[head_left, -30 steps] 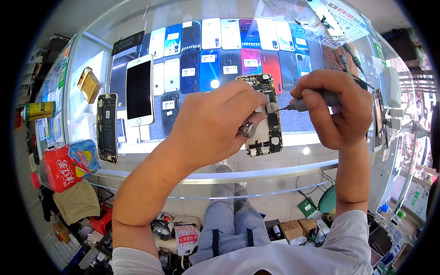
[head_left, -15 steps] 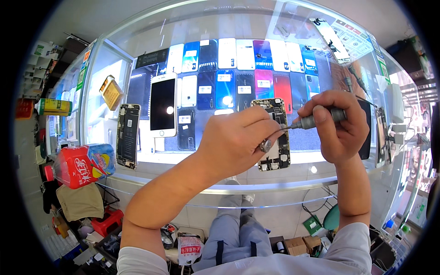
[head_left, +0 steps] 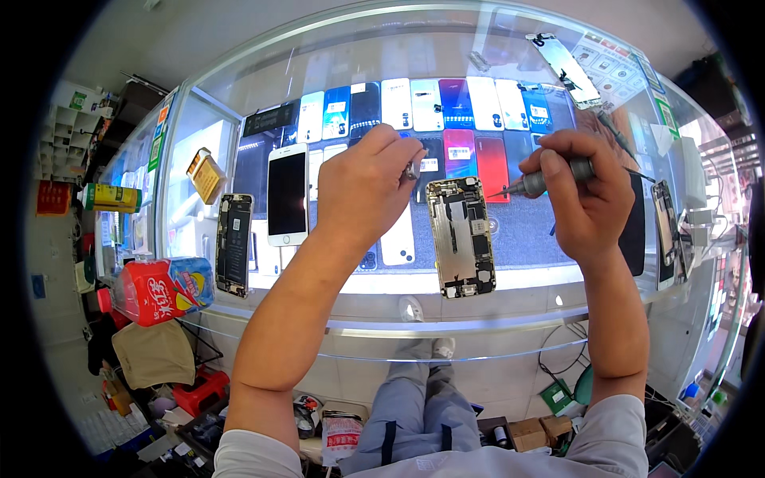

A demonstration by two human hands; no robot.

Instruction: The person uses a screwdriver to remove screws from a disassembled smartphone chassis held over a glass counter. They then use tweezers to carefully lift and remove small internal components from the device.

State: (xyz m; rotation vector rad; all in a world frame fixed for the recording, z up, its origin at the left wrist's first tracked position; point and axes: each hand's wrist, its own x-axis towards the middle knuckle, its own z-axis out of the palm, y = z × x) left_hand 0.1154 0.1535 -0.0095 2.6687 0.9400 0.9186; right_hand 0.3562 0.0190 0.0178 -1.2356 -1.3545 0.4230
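The opened phone [head_left: 462,237] is lying flat on the glass worktop [head_left: 526,279], between the two hands. The left hand [head_left: 362,187] is pinching a small metal part [head_left: 412,170] just beside its upper corner. The right hand [head_left: 586,195] is gripping a screwdriver [head_left: 542,182], its tip hovering near the phone's upper right edge.

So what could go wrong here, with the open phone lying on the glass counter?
The left hand pinches a tiny part above the glass counter; dropped, it could bounce away. The screwdriver in the right hand points at the open phone and might slip onto its bare insides. Neither hand steadies the phone, so it may slide.
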